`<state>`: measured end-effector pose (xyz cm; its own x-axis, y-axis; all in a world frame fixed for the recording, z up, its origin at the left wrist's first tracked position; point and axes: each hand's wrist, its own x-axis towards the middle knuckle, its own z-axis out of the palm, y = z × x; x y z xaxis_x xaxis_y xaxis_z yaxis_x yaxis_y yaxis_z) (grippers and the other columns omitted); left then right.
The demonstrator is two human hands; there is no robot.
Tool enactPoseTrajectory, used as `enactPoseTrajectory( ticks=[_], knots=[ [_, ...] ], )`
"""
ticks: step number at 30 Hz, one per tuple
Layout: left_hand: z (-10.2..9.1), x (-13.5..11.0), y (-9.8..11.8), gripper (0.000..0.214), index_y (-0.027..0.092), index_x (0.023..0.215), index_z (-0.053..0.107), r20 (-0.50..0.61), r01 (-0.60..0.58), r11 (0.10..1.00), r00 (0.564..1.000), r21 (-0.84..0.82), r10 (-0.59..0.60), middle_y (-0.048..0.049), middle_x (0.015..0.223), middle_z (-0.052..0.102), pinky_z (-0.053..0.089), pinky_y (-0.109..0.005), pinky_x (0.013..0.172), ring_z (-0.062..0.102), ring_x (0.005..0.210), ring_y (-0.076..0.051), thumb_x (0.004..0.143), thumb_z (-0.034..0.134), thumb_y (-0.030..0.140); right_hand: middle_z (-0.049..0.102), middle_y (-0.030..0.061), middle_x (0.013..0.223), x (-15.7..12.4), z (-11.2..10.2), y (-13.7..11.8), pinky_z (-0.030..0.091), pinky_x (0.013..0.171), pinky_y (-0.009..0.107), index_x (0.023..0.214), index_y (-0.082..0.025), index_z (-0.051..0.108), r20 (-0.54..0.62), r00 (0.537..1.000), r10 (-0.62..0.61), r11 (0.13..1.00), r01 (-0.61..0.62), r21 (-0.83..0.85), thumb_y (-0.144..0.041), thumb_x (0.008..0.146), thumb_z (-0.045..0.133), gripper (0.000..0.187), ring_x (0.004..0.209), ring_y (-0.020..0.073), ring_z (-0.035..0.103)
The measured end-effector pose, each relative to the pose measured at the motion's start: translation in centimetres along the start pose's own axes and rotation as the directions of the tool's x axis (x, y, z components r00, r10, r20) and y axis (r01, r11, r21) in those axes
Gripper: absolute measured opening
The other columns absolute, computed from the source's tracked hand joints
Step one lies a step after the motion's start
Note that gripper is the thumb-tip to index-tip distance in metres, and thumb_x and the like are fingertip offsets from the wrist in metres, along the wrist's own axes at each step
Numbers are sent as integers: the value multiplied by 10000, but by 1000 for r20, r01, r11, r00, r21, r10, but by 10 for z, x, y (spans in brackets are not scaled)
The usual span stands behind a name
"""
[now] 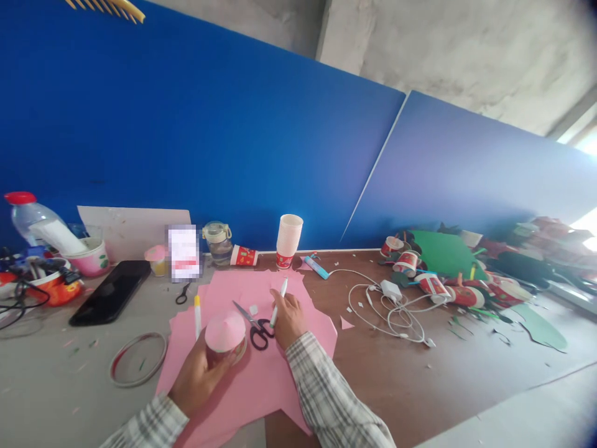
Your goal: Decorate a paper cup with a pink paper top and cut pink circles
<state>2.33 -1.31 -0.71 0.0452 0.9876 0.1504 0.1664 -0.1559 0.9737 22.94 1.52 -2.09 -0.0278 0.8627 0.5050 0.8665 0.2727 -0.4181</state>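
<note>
- Head view: left hand (203, 376), lower centre-left, curled wide round the pink-topped cup (226, 335); I can't see its far-side fingers.
- Right hand (290, 317), mid-frame, pinches a white marker (282, 289); scissors (256, 324) lie between the hands.
- Brown tabletop (373, 379), lower right, gives me room.
- Upper-left edge cuts off a yellow comb-like piece (125, 7); far-right pile (553, 230) blurs.

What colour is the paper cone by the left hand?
Pink paper cone, clearest in the head view.
</note>
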Motion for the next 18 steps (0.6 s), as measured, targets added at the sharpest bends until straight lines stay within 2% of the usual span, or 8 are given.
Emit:
enactPoseTrajectory(
  ticks=[4,10,14,18],
  knots=[
    [-1,0,-8,498,257,898,578,28,-13,999,1000,32,12,-22,864,724,527,-449,791,638,807,-295,453,721,430,633,99,948,1,3,0,373,835,406,1193,-216,463,68,998,16,998,-12,-62,-34,620,534,606,991,297,460],
    [-2,0,-15,511,269,945,565,52,-16,1000,999,8,15,-39,918,724,519,-455,801,637,850,-308,487,704,447,566,120,1029,0,3,1,317,931,456,1089,-240,569,165,985,53,992,-33,-121,-82,703,530,419,1118,318,390],
    [-2,-1,-15,488,266,944,565,74,-30,999,997,22,28,-49,922,729,526,-450,792,638,860,-306,506,707,426,531,119,1125,-1,3,3,264,985,488,1124,-266,548,238,969,65,991,-35,-131,-39,674,533,504,1215,334,318],
    [-2,-2,-17,474,253,946,561,78,-52,998,996,45,48,-61,928,722,548,-435,746,643,840,-299,524,699,418,520,109,1184,-1,4,4,269,999,473,1165,-285,519,294,954,65,993,-32,-113,-25,634,555,592,1246,340,308]
  ],
)
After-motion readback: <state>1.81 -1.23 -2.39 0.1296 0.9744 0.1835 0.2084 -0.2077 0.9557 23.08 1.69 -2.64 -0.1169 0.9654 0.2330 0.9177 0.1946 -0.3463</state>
